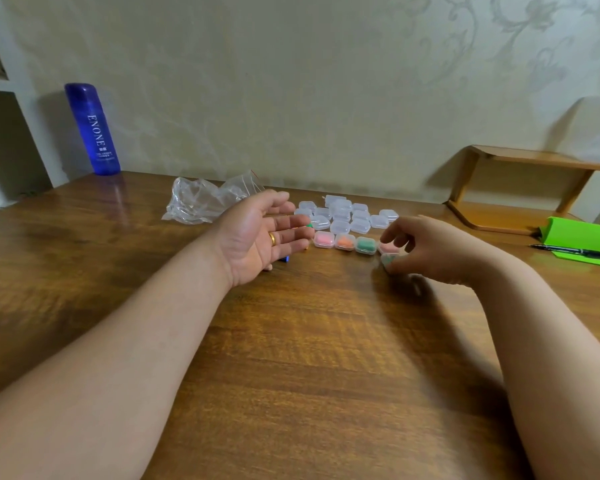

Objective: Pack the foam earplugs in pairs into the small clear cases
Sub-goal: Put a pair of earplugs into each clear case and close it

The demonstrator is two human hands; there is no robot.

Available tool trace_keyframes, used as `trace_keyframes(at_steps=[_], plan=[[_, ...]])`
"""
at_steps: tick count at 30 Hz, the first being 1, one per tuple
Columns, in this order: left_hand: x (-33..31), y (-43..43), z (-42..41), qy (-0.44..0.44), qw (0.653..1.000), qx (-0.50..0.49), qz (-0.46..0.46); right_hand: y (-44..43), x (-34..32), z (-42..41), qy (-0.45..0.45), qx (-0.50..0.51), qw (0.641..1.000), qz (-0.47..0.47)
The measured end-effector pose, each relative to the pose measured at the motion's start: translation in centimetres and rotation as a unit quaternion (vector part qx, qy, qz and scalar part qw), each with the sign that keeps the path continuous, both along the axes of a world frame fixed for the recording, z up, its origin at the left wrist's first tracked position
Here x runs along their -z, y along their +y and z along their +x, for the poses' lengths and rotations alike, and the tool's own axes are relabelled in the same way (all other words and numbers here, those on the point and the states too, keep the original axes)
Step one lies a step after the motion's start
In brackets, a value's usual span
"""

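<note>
Several empty small clear cases lie clustered at the middle back of the wooden table. In front of them stands a row of filled cases: pink, orange, green and another pink one. My right hand pinches a clear case with something pale green inside, just above the table. My left hand hovers palm up with straight fingers, holding nothing. Loose earplugs peek out from under it: a blue one and a green one.
A crumpled clear plastic bag lies behind my left hand. A blue bottle stands at the back left corner. At the right are a wooden shelf, a green stand and a black pen.
</note>
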State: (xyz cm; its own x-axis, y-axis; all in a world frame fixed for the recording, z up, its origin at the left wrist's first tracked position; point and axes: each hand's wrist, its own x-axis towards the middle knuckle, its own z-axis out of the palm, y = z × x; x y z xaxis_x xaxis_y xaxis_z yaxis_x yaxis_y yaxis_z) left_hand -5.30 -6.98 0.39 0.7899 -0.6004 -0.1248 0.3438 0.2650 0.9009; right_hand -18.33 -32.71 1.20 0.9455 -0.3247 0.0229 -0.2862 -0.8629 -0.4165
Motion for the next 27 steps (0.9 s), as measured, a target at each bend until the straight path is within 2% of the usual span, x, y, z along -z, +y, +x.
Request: trace_keyframes(at_steps=[3,7,9,13,21,27], plan=[[-0.1,0.0,0.1,0.001,1.000,-0.015,-0.005,0.3,0.2,0.3,-0.048,0.017,0.999,0.013],[-0.2,0.0,0.2,0.010,0.999,-0.045,-0.013,1.4,0.9,1.9,-0.142,0.059,0.988,-0.014],[-0.2,0.1,0.3,0.013,0.998,-0.056,-0.014,2.3,0.8,3.3,-0.153,0.073,0.985,-0.021],[-0.2,0.2,0.5,0.014,0.998,-0.065,-0.017,3.5,0.1,6.5,-0.120,0.082,0.989,-0.028],[-0.2,0.2,0.6,0.023,0.997,-0.072,-0.015,3.4,-0.4,12.0,-0.018,0.083,0.991,-0.102],[-0.1,0.1,0.8,0.029,0.997,-0.070,-0.016,3.4,-0.1,14.4,0.065,0.102,0.987,-0.101]])
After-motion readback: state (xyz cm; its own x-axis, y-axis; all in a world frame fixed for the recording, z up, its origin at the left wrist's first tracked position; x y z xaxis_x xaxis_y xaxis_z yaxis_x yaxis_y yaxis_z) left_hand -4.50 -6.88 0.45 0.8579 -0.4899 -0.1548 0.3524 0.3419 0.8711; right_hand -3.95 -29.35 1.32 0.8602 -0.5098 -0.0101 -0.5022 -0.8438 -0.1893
